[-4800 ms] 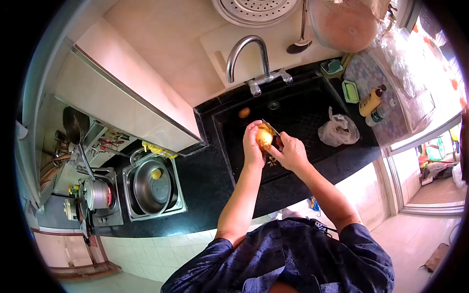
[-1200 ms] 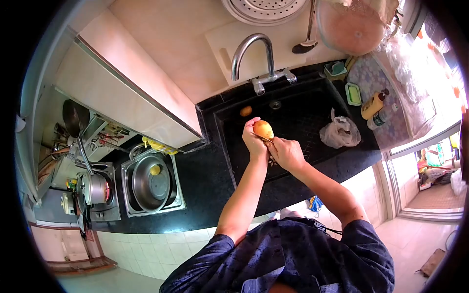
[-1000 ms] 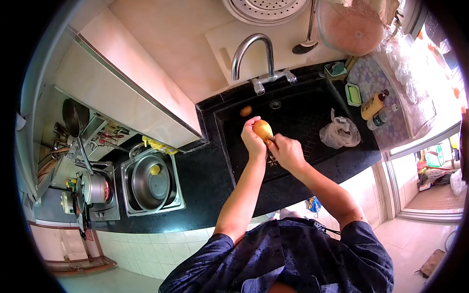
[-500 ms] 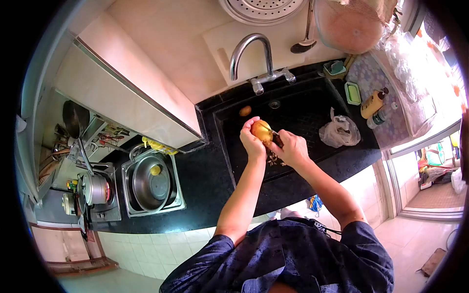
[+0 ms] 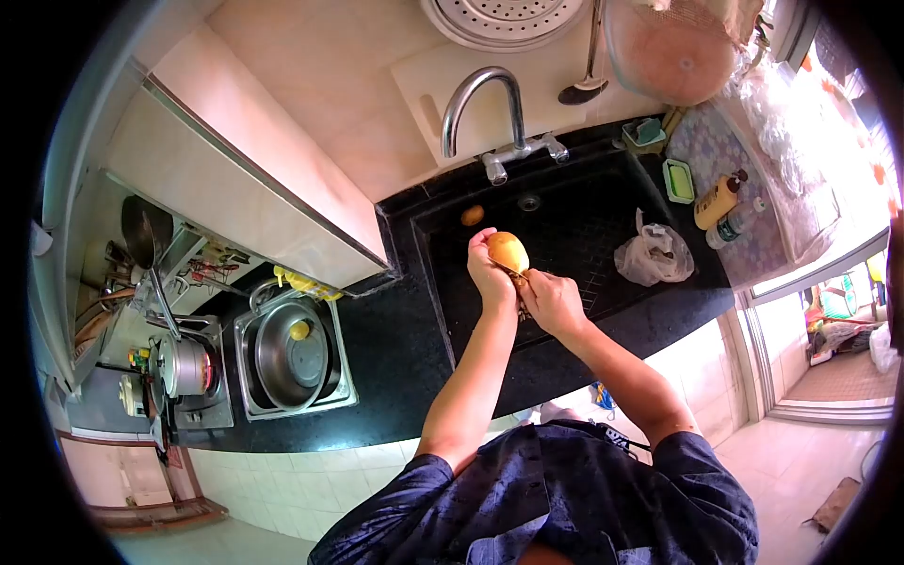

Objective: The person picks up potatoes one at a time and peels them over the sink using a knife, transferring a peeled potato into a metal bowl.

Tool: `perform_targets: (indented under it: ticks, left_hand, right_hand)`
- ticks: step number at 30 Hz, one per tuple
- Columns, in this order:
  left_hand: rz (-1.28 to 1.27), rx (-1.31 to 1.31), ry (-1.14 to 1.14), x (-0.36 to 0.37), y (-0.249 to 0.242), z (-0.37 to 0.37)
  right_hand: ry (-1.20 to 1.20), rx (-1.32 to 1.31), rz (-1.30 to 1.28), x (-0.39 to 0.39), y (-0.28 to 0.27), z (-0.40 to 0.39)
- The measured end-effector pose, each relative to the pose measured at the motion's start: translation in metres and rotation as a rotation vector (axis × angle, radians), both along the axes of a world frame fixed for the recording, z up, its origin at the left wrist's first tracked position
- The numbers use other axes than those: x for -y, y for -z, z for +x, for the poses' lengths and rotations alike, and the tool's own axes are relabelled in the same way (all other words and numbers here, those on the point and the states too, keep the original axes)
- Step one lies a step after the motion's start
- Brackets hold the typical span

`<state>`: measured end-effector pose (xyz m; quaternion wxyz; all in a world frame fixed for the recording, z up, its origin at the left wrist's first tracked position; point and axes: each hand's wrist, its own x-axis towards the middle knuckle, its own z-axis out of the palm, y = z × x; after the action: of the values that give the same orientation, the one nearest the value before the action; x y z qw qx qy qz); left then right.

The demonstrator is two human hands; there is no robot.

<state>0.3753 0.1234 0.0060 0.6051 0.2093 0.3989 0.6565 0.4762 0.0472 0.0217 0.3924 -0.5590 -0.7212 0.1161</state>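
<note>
Over the black sink (image 5: 603, 268), my left hand (image 5: 488, 275) is closed around a partly peeled yellow potato (image 5: 508, 251). My right hand (image 5: 557, 299) is closed on a small peeler, mostly hidden by the fingers, with its working end against the potato's near side. Brown scraps of peel hang below the potato, between my hands. An unpeeled potato (image 5: 472, 216) lies in the sink's far left corner. A crumpled plastic bag (image 5: 653, 254) sits in the sink on the right.
A curved faucet (image 5: 485, 80) rises behind the sink. To the left, a metal basin (image 5: 273, 363) holds a peeled potato (image 5: 299, 330); farther left stands a pot (image 5: 184, 365) on the stove. Bottles (image 5: 719, 200) and a green soap dish (image 5: 678, 179) stand at the right.
The potato has turned in my left hand, showing more bare yellow. My right hand has drawn slightly nearer, and the wrist has rotated.
</note>
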Motion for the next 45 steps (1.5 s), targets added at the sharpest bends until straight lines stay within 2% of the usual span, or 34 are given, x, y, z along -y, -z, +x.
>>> perform_targets:
  ticks: [3,4,6,9,10,11,15,19,22,24,26,28,30,32,35,38,39,42,43,45]
  left_hand:
    - [0.055,-0.074,0.036,0.007,-0.012,-0.004]
    - [0.077,-0.123,0.029,0.006,-0.015,-0.004]
    - [0.084,-0.086,0.075,0.003,-0.014,-0.007]
    - [-0.004,0.023,0.111,0.006,-0.023,-0.003]
    - [-0.053,0.07,0.111,0.009,-0.027,0.0]
    - [-0.045,0.132,0.09,0.007,-0.019,0.004]
    - [0.034,0.089,0.015,0.0,-0.005,-0.003]
    - [0.037,0.058,-0.008,-0.004,0.0,-0.007]
    - [-0.009,0.074,0.083,-0.003,0.003,-0.015]
    - [-0.003,0.086,0.026,-0.004,0.006,-0.011]
    - [0.021,0.083,0.03,-0.004,0.012,-0.013]
    - [-0.018,0.112,0.029,-0.002,0.008,-0.009]
    - [-0.058,0.115,0.003,-0.001,0.007,-0.005]
    - [-0.031,0.122,-0.011,-0.001,0.012,-0.005]
    - [0.042,0.067,0.024,-0.002,0.014,-0.01]
    - [0.092,-0.006,0.033,-0.008,0.027,-0.007]
    - [0.017,0.08,0.026,0.0,0.014,-0.002]
    - [0.046,0.138,0.045,0.005,0.013,-0.003]
    - [0.095,0.049,0.066,0.007,0.011,-0.006]
    - [0.166,0.033,0.123,0.007,0.003,-0.015]
  right_hand:
    - [0.094,-0.088,0.036,-0.002,-0.008,0.009]
    - [0.135,-0.027,-0.048,-0.003,-0.012,0.014]
    - [0.146,0.026,-0.098,-0.005,-0.022,0.013]
    - [0.11,0.044,-0.041,-0.004,-0.008,0.005]
    - [0.082,-0.021,0.046,-0.004,0.004,0.0]
    - [0.06,0.004,0.031,-0.001,0.008,-0.001]
    - [0.026,0.065,0.03,-0.003,-0.007,0.002]
    - [0.077,0.058,-0.084,-0.003,-0.016,-0.002]
    - [-0.05,0.042,-0.064,-0.003,-0.002,-0.002]
    - [0.018,0.087,0.031,-0.004,-0.013,0.005]
    - [0.062,0.108,-0.017,-0.006,-0.016,0.005]
    - [0.081,0.069,-0.04,-0.003,0.0,-0.002]
    - [0.007,0.054,0.055,-0.001,0.01,-0.007]
    - [-0.013,0.103,0.032,-0.001,0.007,-0.001]
    - [0.091,0.084,-0.021,-0.001,-0.019,0.006]
    - [0.075,0.065,-0.051,0.002,-0.001,0.001]
    - [0.008,0.071,-0.008,0.003,0.001,0.0]
    - [-0.013,0.085,0.021,0.002,-0.001,0.009]
    - [0.022,0.089,0.059,0.0,-0.005,0.011]
    - [0.071,0.059,-0.037,-0.003,-0.019,0.018]
